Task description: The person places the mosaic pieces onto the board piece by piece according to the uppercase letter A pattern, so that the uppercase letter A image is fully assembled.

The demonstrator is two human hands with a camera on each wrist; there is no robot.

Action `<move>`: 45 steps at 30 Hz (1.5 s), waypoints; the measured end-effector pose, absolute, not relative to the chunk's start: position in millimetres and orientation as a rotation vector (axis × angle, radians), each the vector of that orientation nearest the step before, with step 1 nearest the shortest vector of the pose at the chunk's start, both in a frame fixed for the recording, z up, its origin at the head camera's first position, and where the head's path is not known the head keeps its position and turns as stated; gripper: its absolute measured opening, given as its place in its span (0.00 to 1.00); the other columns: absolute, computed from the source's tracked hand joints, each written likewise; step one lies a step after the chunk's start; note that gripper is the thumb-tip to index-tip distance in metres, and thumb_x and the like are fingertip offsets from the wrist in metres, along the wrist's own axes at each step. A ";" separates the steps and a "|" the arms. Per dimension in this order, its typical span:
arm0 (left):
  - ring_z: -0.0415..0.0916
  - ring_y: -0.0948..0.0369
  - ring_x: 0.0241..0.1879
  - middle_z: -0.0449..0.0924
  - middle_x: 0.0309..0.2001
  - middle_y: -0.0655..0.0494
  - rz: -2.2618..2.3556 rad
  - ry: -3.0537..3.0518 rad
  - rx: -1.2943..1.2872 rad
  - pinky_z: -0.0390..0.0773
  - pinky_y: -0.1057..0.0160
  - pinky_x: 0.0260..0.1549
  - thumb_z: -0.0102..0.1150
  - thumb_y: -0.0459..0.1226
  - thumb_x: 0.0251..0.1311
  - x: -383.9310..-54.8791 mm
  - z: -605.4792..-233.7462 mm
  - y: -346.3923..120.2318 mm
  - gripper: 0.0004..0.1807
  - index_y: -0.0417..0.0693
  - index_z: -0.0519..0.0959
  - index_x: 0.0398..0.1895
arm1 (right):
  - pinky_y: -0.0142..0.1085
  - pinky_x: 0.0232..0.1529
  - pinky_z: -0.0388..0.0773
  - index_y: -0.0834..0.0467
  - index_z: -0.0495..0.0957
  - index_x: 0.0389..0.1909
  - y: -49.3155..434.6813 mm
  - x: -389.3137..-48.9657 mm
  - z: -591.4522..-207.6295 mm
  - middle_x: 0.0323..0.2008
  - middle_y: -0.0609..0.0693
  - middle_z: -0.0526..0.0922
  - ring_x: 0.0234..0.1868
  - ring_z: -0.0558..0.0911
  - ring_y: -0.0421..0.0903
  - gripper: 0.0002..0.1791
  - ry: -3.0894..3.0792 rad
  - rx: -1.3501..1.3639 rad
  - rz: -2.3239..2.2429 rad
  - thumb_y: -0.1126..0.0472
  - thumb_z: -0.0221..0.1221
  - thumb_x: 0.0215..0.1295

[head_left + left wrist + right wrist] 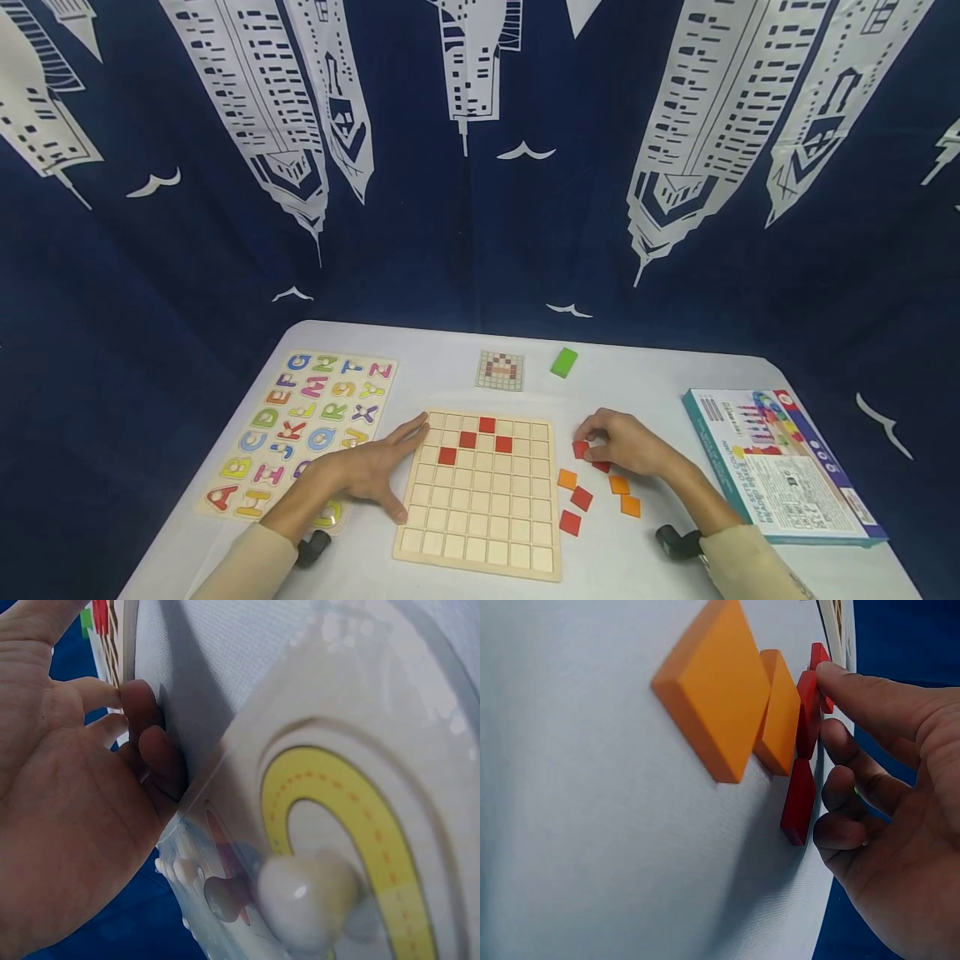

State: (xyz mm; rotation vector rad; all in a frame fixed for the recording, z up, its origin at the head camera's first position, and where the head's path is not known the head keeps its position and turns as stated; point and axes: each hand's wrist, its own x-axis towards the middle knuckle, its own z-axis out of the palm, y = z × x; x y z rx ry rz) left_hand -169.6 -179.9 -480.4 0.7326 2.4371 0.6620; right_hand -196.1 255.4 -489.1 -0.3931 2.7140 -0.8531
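Partly, the right hand [624, 442] hides the red tile [580, 450] it pinches.

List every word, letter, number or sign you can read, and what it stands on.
"A B C D E F G": left column of the alphabet board.
"H I J K L M N": its second column.
"Q R S T": third column.
"X Y Z": fourth column.
Lower letters there: partly covered.
Box: print too small and blurred.
Pattern card: no readable text.
Grid board, red tiles: none visible.
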 end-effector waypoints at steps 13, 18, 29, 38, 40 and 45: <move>0.41 0.51 0.80 0.28 0.82 0.59 0.648 2.446 0.722 0.61 0.47 0.72 0.84 0.54 0.29 -170.3 -482.8 -180.2 0.76 0.49 0.45 0.82 | 0.31 0.32 0.76 0.48 0.82 0.37 251.2 -195.3 -489.4 0.32 0.43 0.78 0.36 0.75 0.44 0.12 2.722 -0.420 -0.910 0.68 0.67 0.58; 0.41 0.51 0.80 0.28 0.82 0.58 0.643 2.448 0.732 0.61 0.47 0.72 0.83 0.55 0.29 -170.4 -483.7 -180.6 0.76 0.49 0.46 0.82 | 0.31 0.31 0.76 0.48 0.82 0.37 249.8 -195.5 -490.2 0.32 0.43 0.78 0.34 0.75 0.44 0.12 2.734 -0.416 -0.910 0.67 0.68 0.58; 0.41 0.51 0.80 0.29 0.82 0.57 0.655 2.444 0.736 0.60 0.47 0.72 0.84 0.53 0.29 -170.4 -483.2 -180.5 0.75 0.49 0.45 0.82 | 0.30 0.28 0.75 0.48 0.84 0.40 249.0 -193.8 -491.2 0.31 0.43 0.77 0.32 0.75 0.43 0.09 2.748 -0.427 -0.913 0.64 0.66 0.63; 0.40 0.51 0.80 0.28 0.82 0.58 0.653 2.446 0.733 0.61 0.47 0.72 0.84 0.54 0.29 -170.4 -484.2 -180.4 0.75 0.49 0.46 0.82 | 0.30 0.27 0.75 0.48 0.83 0.40 247.4 -192.4 -491.1 0.29 0.44 0.77 0.29 0.76 0.43 0.06 2.704 -0.437 -0.970 0.62 0.65 0.65; 0.40 0.51 0.80 0.28 0.82 0.58 0.656 2.443 0.733 0.61 0.47 0.72 0.84 0.54 0.29 -170.5 -484.6 -180.4 0.75 0.49 0.46 0.82 | 0.30 0.28 0.76 0.48 0.83 0.40 246.2 -192.1 -490.8 0.29 0.44 0.78 0.29 0.77 0.43 0.05 2.698 -0.421 -0.979 0.61 0.65 0.65; 0.40 0.52 0.80 0.29 0.82 0.58 0.657 2.442 0.729 0.60 0.47 0.72 0.84 0.53 0.30 -170.4 -484.2 -180.4 0.75 0.49 0.46 0.82 | 0.31 0.28 0.76 0.47 0.83 0.39 242.3 -191.3 -488.1 0.29 0.44 0.79 0.29 0.77 0.44 0.04 2.694 -0.384 -1.012 0.59 0.65 0.66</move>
